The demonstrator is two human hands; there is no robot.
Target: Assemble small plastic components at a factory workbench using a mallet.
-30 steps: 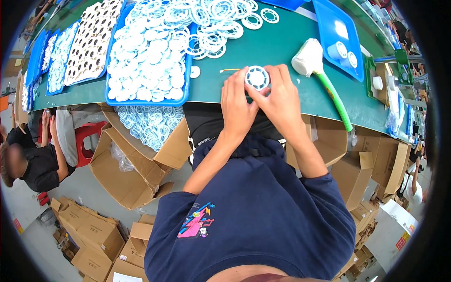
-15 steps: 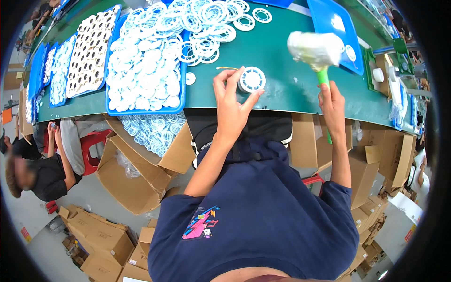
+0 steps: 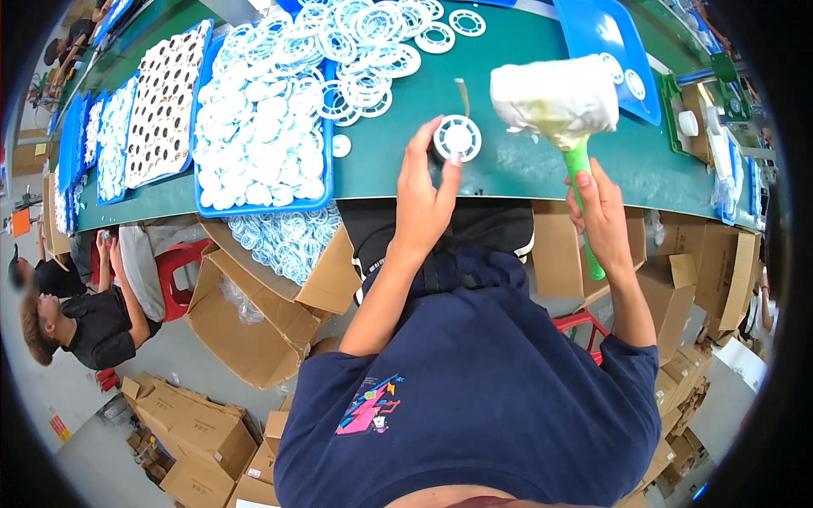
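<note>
Near the front edge of the green table, my left hand (image 3: pixel 425 196) grips a round white part (image 3: pixel 458 135) between thumb and fingers. The part has a slotted ring around a plain centre, and a short thin strip or wire (image 3: pixel 462 95) sticks out behind it. My right hand (image 3: pixel 603 218) is closed round the green handle of a mallet (image 3: pixel 555 97). Its bulky head, wrapped in white material, is raised to the right of the part and apart from it.
Left of my hands, a blue tray (image 3: pixel 329 182) is heaped with white discs, with loose slotted rings (image 3: pixel 373 59) behind it. Another blue tray (image 3: pixel 584 34) sits at the back right, holding a few rings. Open cardboard boxes (image 3: pixel 254 326) stand below the table edge. A co-worker (image 3: pixel 93 326) sits at left.
The mallet has moved slightly left and looks larger, with its handle tilting more. My left thumb has shifted onto the part's face, and the wire now points away from me rather than left.
</note>
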